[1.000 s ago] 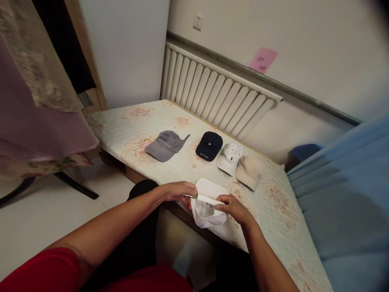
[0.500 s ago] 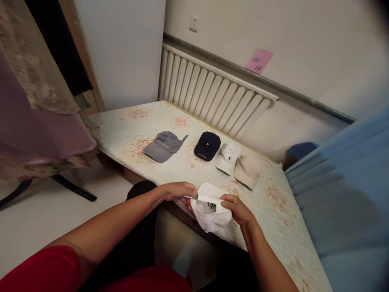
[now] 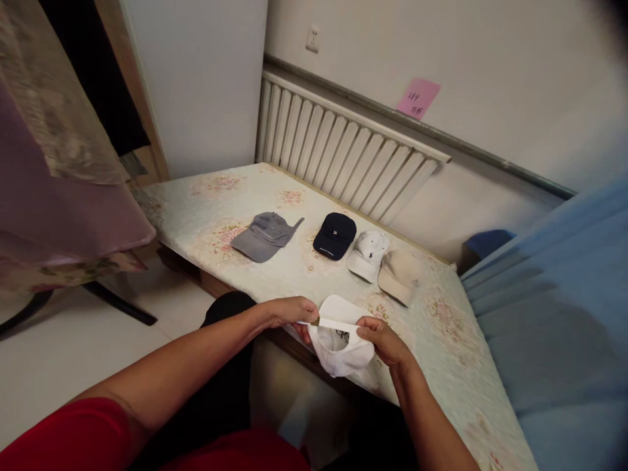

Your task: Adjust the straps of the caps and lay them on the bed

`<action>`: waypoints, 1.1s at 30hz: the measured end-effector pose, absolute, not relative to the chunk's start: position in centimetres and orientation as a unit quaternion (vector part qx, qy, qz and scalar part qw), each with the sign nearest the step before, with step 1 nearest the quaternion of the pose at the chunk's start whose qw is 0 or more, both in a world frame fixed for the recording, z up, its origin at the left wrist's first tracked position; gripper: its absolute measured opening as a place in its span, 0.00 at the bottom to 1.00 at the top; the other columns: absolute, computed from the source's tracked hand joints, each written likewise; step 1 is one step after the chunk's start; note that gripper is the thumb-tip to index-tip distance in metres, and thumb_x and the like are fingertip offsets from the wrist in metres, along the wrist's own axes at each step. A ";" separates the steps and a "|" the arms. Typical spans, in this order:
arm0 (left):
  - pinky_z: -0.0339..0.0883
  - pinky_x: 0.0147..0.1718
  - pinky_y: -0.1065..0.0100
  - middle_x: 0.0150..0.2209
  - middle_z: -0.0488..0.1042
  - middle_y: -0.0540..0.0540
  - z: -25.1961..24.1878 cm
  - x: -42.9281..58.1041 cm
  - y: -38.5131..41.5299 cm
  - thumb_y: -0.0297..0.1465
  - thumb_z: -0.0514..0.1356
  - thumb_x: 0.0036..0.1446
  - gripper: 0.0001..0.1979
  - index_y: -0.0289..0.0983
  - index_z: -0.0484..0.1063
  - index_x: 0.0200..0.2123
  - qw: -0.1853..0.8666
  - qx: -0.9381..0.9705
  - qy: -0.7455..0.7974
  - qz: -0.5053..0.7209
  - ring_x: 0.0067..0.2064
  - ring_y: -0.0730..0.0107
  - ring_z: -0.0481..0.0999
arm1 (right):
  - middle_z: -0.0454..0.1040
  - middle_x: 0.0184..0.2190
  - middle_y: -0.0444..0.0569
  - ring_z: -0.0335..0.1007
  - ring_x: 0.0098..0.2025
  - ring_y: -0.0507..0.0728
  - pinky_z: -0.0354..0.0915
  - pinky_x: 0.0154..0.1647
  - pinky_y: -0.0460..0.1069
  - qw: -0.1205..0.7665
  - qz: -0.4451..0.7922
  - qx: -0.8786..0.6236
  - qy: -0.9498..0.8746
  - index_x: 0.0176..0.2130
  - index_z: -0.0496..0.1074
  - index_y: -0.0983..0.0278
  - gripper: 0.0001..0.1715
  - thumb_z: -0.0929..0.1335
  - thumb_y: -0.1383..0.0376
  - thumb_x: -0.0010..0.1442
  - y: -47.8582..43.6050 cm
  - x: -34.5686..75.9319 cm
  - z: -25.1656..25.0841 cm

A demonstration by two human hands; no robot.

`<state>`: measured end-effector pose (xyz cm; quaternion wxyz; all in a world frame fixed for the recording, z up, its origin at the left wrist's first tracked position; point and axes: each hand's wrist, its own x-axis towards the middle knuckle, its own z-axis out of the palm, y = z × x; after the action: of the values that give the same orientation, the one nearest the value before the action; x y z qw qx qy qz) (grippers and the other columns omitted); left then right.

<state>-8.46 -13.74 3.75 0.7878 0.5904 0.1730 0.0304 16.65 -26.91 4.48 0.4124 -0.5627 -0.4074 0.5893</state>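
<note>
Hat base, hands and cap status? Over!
Left hand and right hand gripping white cap. Strap between them. Four other caps lying beyond.

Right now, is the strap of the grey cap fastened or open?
Open, it seems: the strap sticks out from behind the grey cap, and its end looks free.

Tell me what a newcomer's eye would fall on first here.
Likely the white cap held in the left hand and right hand, over the near edge of the floral cover. Then the dark cap lying beyond it, between the gray cap and the pale logo cap. The pink note above the radiator may stand out too.
</note>
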 end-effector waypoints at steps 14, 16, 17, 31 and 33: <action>0.69 0.30 0.63 0.29 0.75 0.44 4.5 -8.6 -13.8 0.57 0.57 0.47 0.31 0.32 0.72 0.34 0.788 0.580 0.205 0.002 0.26 0.68 0.74 | 0.67 0.19 0.40 0.58 0.20 0.47 0.50 0.23 0.44 0.456 0.568 -0.571 -0.378 0.26 0.69 0.65 0.18 0.75 0.56 0.44 -28.1 18.2 4.6; 0.69 0.30 0.62 0.30 0.75 0.44 4.6 -8.5 -13.8 0.56 0.57 0.48 0.30 0.32 0.72 0.34 0.791 0.577 0.203 -0.001 0.26 0.68 0.74 | 0.67 0.19 0.40 0.57 0.20 0.48 0.50 0.23 0.44 0.457 0.567 -0.573 -0.377 0.26 0.69 0.65 0.18 0.75 0.55 0.44 -28.4 18.5 4.5; 0.69 0.30 0.62 0.30 0.75 0.45 4.6 -8.4 -13.9 0.54 0.59 0.47 0.28 0.33 0.71 0.35 0.793 0.576 0.200 -0.006 0.26 0.68 0.74 | 0.67 0.19 0.40 0.57 0.20 0.48 0.50 0.23 0.44 0.456 0.566 -0.574 -0.377 0.26 0.69 0.64 0.18 0.75 0.55 0.44 -28.5 18.7 4.5; 0.61 0.25 0.73 0.24 0.70 0.53 3.8 -8.4 -15.3 0.29 0.58 0.41 0.08 0.35 0.68 0.29 0.707 0.669 0.229 0.021 0.24 0.75 0.71 | 0.71 0.22 0.43 0.64 0.27 0.53 0.60 0.30 0.47 0.479 0.327 -0.719 -0.383 0.25 0.71 0.63 0.15 0.73 0.55 0.44 -29.7 18.9 4.7; 0.60 0.25 0.73 0.24 0.70 0.53 4.0 -8.4 -15.5 0.29 0.58 0.42 0.07 0.35 0.68 0.29 0.694 0.685 0.221 0.026 0.24 0.74 0.71 | 0.70 0.20 0.42 0.64 0.24 0.53 0.60 0.26 0.47 0.500 0.291 -0.738 -0.347 0.25 0.69 0.61 0.16 0.71 0.52 0.46 -29.8 19.6 3.7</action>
<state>-8.42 -15.49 3.96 0.6939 0.6847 0.2214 0.0261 19.57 -29.84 3.72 0.4997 -0.7384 -0.3468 0.2913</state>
